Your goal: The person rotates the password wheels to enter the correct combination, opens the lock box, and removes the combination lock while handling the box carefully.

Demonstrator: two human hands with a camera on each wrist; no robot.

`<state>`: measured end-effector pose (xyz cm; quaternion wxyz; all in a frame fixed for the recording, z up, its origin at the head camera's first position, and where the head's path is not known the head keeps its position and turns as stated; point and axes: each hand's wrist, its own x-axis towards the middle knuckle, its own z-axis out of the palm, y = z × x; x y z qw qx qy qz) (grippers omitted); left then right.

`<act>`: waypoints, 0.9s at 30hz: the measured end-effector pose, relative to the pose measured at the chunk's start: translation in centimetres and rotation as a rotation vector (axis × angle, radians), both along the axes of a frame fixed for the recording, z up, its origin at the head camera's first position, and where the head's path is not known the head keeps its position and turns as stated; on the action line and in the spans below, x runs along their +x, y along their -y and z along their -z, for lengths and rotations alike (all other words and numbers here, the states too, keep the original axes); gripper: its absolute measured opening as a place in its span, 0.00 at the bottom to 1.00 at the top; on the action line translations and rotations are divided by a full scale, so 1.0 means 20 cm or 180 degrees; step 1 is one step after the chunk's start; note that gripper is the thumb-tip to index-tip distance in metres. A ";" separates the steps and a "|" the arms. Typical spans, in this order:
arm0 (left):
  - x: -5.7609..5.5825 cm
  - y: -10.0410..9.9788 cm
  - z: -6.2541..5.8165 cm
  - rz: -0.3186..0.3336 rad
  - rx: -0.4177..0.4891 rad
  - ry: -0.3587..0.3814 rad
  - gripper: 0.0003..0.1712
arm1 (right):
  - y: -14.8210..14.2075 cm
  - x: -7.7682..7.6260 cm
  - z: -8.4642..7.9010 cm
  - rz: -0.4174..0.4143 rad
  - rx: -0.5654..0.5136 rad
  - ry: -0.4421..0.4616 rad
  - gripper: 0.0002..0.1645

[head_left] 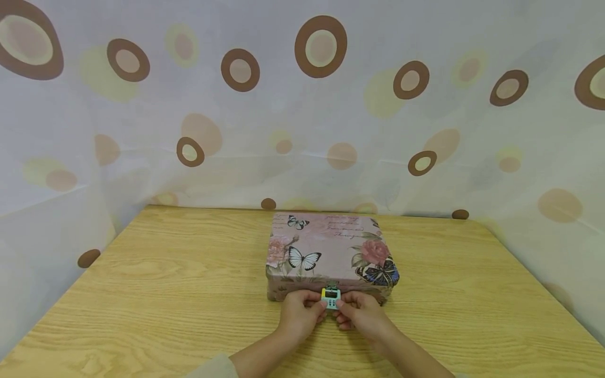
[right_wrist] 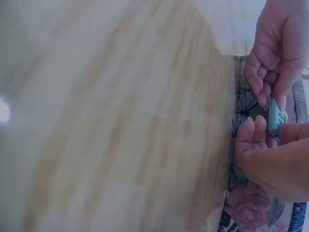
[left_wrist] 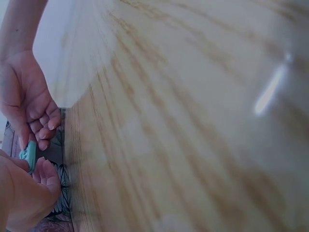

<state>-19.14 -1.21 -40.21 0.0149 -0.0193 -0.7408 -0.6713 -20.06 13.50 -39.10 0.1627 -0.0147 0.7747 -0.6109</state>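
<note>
A pink box with butterflies, roses and script on its lid stands on the table, lid down. At the middle of its front, a small teal combination padlock with a yellow side sits at the metal clasp. My left hand pinches the padlock's left side between thumb and fingers. From the right, my right hand pinches the other side. Both thumbs lie near the number dials. In the right wrist view the padlock shows between the two hands, its shackle hidden.
The wooden table extends around the box on both sides and in front. Behind it hangs a pale curtain with brown rings and dots, reaching down to the table's back edge.
</note>
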 end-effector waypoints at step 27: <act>0.00 -0.01 0.01 -0.0008 0.0003 0.0013 0.06 | -0.02 0.00 -0.01 0.0024 -0.0074 0.0056 0.14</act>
